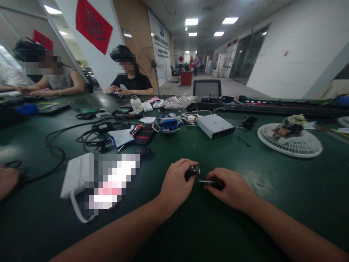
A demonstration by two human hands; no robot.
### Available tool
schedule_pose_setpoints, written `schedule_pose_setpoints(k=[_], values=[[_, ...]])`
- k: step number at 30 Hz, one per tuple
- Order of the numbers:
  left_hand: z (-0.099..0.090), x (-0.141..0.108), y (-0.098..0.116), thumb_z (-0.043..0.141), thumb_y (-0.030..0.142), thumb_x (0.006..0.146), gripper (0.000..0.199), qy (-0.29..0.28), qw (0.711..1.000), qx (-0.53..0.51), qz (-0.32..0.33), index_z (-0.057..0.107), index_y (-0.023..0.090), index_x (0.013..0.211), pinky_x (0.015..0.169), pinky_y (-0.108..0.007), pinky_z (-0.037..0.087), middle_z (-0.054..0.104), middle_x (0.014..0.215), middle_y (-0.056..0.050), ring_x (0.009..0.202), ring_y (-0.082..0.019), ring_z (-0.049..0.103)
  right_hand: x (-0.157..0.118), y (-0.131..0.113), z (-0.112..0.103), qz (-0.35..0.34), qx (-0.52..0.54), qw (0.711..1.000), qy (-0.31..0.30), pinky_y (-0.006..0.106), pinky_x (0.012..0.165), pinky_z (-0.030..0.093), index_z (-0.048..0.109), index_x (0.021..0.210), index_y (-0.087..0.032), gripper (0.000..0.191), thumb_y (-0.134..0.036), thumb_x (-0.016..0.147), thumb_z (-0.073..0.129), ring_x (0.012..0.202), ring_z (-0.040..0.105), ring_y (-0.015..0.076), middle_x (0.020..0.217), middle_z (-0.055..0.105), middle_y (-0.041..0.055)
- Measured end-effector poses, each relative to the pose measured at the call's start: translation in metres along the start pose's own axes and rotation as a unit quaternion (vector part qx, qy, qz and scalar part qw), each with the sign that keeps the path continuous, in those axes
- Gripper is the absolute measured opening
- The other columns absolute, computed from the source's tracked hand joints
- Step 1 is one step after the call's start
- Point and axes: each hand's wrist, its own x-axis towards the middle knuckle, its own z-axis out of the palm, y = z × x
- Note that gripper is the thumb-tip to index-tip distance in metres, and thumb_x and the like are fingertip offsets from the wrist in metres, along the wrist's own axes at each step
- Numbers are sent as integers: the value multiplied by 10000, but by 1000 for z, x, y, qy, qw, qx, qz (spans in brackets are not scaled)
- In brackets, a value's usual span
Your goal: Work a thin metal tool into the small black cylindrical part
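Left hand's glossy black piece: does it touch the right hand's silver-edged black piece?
Apart: the head view shows green tabletop between glossy piece and silver-edged piece.

The left grip (178,182) and right grip (234,187) are bare, as are both forearms (117,233), which taper toward the wrists (160,208)

Glossy dark piece (194,170) in left hand (176,178) is partly hidden by its grip; thin-edged piece (216,183) in right hand (231,188), mostly hidden; bright object (116,178), pixelated beyond identification; another person's hand (8,181), cut by left edge; wall sign (161,47), fine lettering unreadably small
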Motion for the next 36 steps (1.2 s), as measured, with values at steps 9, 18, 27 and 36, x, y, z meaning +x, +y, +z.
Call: schedule_pose_setpoints(k=[9,18,27,36], values=[[1,1,0,688,83,809,342,-3,1000,-1,3,679,257,1103,987,-441,500,694,1129,-15,1083,-225,636,-5,2,1,8,45,997,55,296,661,547,651,1099,-234,291,-174,817,610,708,660,154,891,708,11],[0,1,1,693,93,814,339,-12,1000,-3,0,680,261,1108,980,-432,500,694,1130,-11,1079,-220,636,-3,11,4,-4,67,994,84,333,787,615,631,1284,-276,365,-190,935,566,987,718,195,1187,734,33],[2,1,1,716,90,801,355,-15,1000,-3,10,679,261,1109,974,-416,483,696,1129,-1,1067,-210,627,1,10,2,-46,70,987,136,317,781,577,726,1136,-255,225,-211,960,591,941,665,189,1047,669,64],[-1,-1,5,710,99,814,338,-65,996,-14,64,667,257,1109,934,-380,483,698,1129,12,1051,-187,627,-2,9,0,-13,115,987,116,246,613,535,711,1064,-238,170,-230,894,704,755,660,148,904,703,17]])
